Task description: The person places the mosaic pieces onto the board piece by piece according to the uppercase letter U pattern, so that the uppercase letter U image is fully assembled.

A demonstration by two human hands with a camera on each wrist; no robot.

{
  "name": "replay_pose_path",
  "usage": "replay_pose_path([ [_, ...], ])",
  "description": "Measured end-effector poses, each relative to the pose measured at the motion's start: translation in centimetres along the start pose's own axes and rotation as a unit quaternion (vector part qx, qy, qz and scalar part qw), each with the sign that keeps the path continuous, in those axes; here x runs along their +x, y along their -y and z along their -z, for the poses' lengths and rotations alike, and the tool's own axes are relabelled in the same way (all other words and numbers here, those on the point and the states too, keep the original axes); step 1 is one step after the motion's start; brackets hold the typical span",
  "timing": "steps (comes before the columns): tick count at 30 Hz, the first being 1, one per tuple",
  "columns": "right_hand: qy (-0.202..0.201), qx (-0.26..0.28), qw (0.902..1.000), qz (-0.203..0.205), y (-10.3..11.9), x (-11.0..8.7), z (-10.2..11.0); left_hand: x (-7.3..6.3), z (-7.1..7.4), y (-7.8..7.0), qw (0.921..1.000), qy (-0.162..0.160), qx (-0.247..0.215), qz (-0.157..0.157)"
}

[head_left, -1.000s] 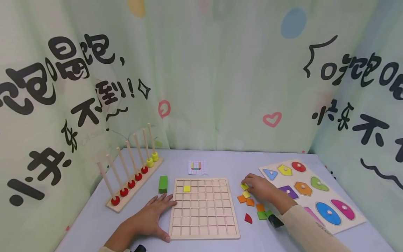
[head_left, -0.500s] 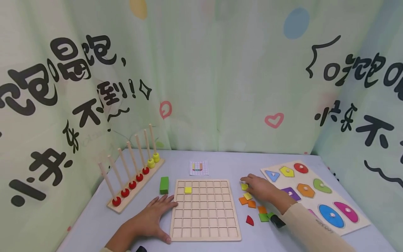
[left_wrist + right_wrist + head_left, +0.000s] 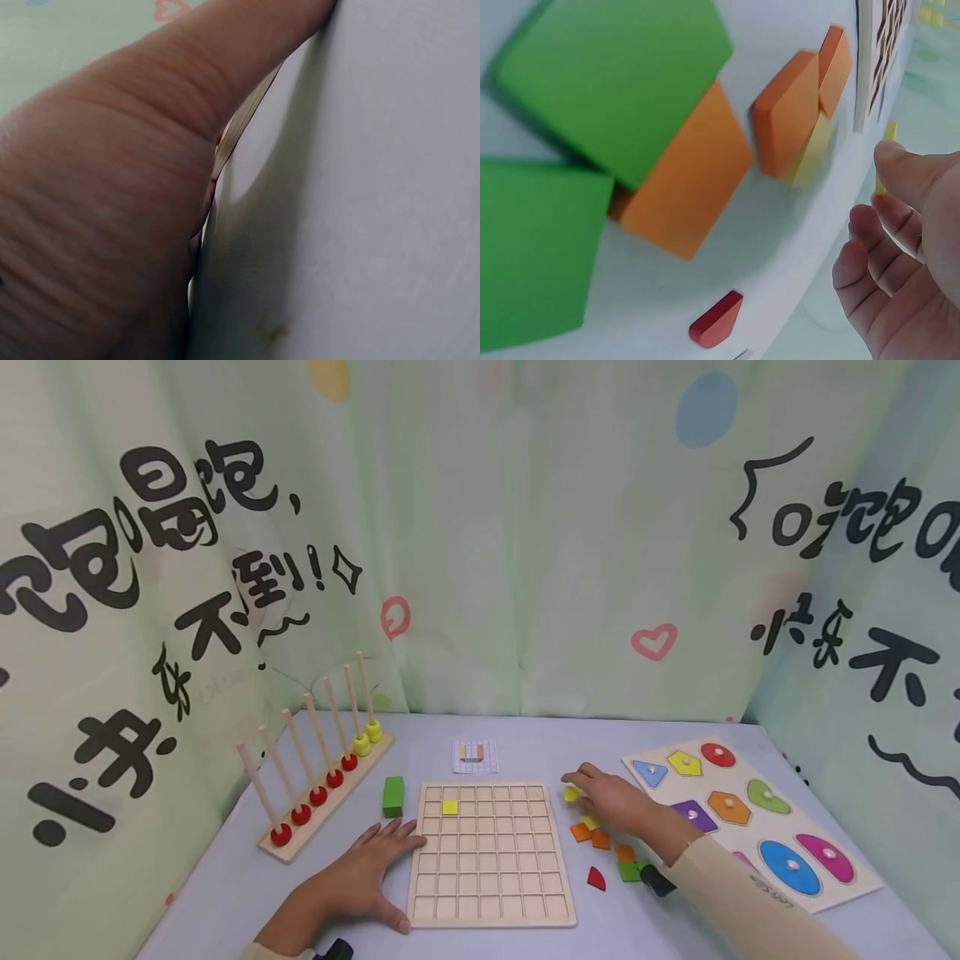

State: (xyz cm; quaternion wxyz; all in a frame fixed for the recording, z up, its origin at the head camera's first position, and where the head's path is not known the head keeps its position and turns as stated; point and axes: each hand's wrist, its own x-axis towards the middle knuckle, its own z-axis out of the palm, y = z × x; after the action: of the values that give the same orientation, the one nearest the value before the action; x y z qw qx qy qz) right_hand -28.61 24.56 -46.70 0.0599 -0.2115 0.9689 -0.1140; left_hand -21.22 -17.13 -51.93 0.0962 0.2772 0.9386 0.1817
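Observation:
My right hand (image 3: 611, 800) pinches a small yellow tile (image 3: 572, 794) between thumb and forefinger, just off the right edge of the wooden grid board (image 3: 491, 860). In the right wrist view that yellow tile (image 3: 881, 176) appears raised off the table, the other fingers loosely bent below it. Another yellow tile (image 3: 590, 822) lies partly under the hand. One yellow square (image 3: 450, 807) sits in a cell near the board's upper left. With fingers spread, my left hand (image 3: 367, 881) touches the board's left edge, its thumb at the lower left corner.
Orange tiles (image 3: 581, 832), green tiles (image 3: 628, 872) and a red quarter-round piece (image 3: 596, 878) lie right of the board. A pattern card (image 3: 475, 757) lies behind it. A green block (image 3: 393, 797) and a peg rack (image 3: 326, 795) stand left; a shape puzzle (image 3: 750, 827) lies right.
My right hand has shifted slightly left toward the board and lifted the yellow tile from beside the other pieces. The left hand stays at the board's edge.

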Motion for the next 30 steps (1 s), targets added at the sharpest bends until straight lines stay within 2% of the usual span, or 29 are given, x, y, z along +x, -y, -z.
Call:
replay_pose_path([
  [8, 0.014, 0.007, 0.9999, -0.001, 1.6, 0.1, -0.1, 0.1, 0.0, 0.1, 1.0000, -0.001, -0.004, 0.000],
  [22, 0.010, 0.008, 0.9971, 0.075, 4.3, 1.6, -1.1, 0.0, -0.2, 0.0, 1.0000, -0.002, -0.006, 0.003],
  [30, 0.009, -0.004, 0.9915, 0.130, 6.1, 2.4, -2.1, -0.1, 0.1, 0.1, 1.0000, 0.002, -0.005, 0.001],
])
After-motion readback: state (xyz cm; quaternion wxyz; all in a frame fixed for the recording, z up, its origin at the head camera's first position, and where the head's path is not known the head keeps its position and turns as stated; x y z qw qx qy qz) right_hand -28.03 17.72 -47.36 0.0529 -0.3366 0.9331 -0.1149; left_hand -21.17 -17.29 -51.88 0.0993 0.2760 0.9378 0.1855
